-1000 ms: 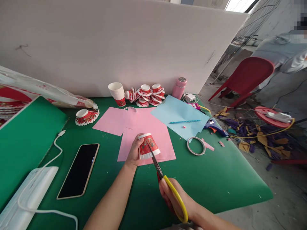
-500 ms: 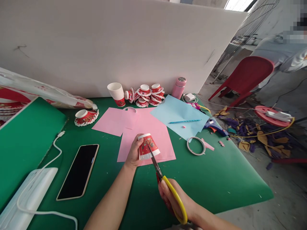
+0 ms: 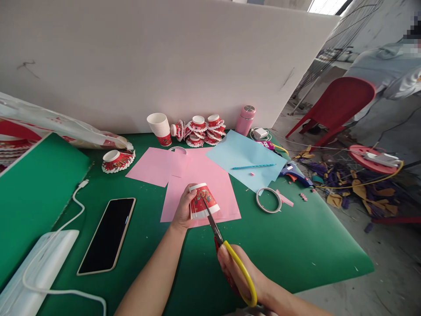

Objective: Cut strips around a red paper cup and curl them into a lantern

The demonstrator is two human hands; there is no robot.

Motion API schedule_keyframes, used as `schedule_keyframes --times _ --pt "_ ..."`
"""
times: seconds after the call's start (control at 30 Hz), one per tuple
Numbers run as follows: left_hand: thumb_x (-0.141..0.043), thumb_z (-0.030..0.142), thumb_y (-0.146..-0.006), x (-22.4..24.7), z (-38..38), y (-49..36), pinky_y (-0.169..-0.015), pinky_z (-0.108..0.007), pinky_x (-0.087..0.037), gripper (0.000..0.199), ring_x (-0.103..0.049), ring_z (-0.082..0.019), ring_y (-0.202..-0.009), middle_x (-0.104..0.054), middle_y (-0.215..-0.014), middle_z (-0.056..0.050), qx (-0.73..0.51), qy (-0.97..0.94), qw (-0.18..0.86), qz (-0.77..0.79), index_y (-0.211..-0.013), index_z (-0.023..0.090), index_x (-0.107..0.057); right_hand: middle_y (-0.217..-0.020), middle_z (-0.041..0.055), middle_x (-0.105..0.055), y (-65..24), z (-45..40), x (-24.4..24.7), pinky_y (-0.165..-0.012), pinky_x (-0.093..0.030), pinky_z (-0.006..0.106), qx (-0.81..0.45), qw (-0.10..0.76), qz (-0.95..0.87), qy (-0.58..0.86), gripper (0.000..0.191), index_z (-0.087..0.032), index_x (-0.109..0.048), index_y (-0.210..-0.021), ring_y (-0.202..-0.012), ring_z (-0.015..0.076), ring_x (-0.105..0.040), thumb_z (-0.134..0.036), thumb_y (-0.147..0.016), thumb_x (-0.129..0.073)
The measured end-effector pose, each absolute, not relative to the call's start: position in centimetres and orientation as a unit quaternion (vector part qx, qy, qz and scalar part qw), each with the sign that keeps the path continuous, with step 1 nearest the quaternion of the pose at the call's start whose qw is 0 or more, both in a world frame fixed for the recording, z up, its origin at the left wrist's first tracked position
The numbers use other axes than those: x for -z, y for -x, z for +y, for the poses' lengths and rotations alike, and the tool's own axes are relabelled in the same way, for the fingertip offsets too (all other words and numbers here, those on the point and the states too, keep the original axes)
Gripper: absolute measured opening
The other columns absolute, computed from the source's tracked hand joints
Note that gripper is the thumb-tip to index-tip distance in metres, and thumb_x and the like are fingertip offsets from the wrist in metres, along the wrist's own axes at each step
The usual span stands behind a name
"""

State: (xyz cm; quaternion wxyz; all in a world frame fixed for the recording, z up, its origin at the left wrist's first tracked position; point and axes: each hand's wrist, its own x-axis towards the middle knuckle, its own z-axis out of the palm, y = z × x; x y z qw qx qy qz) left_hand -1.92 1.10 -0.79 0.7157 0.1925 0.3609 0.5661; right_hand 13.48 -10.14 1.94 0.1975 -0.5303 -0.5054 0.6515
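You are in what looks like a rough craft workshop. Your green worktop [image 3: 312, 245] bears handicraft supplies: pink sheets [image 3: 149, 166], a blue sheet [image 3: 235, 149], a roll of tape [image 3: 280, 202] and, at the right edge, a glue gun [image 3: 297, 176]. The scissors [image 3: 230, 250] you hold fit that too, as do the stacked paper cups [image 3: 160, 127] and the heap of fringed cups [image 3: 198, 128] at the back. To your right, purple and yellow scraps [image 3: 358, 186] litter a bare grey floor [image 3: 348, 289] near a red cable reel [image 3: 362, 159]. Beyond stand a red chair [image 3: 345, 98], a person in pale clothing [image 3: 375, 66], and a marked, unfinished-looking wall strung with loose wires.
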Motion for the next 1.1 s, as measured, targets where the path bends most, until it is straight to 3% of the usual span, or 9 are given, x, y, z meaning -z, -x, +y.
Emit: schedule_keyframes --times 0.33,0.6,1.1 --pt "-0.069 0.031 -0.067 0.8 1.1 1.9 -0.067 -0.032 -0.05 0.026 -0.065 -0.018 -0.072 -0.067 -0.077 -0.001 -0.564 -0.193 0.722 0.352 -0.086 0.019 -0.058 -0.046 -0.0074 -0.021 -13.7 -9.9 -2.2 -0.041 -0.013 0.025 -0.64 0.202 -0.541 0.508 0.064 -0.021 -0.024 -0.056 -0.046 0.0054 -0.016 -0.083 -0.072 -0.021" --pt "-0.068 0.034 -0.069 0.6 1.0 1.8 -0.073 -0.043 -0.051 0.028 -0.067 -0.025 -0.078 -0.069 -0.08 -0.004 -0.551 -0.207 0.741 0.322 -0.089 0.019 -0.055 -0.046 -0.0066 -0.027 -13.6 -10.2 -1.6 -0.039 -0.017 0.022 -0.647 0.212 -0.522 0.514 0.063 -0.02 -0.029 -0.057 -0.043 0.0049 -0.022 -0.08 -0.075 -0.021" --pt "-0.069 0.032 -0.068 1.1 1.1 1.9 -0.075 -0.039 -0.048 0.025 -0.064 -0.021 -0.078 -0.065 -0.078 -0.001 -0.558 -0.211 0.729 0.335 -0.086 0.02 -0.056 -0.048 -0.0062 -0.027 -13.7 -10.2 -1.4 -0.041 -0.016 0.024 -0.642 0.213 -0.534 0.508 0.063 -0.02 -0.032 -0.058 -0.045 0.0056 -0.02 -0.08 -0.075 -0.021"
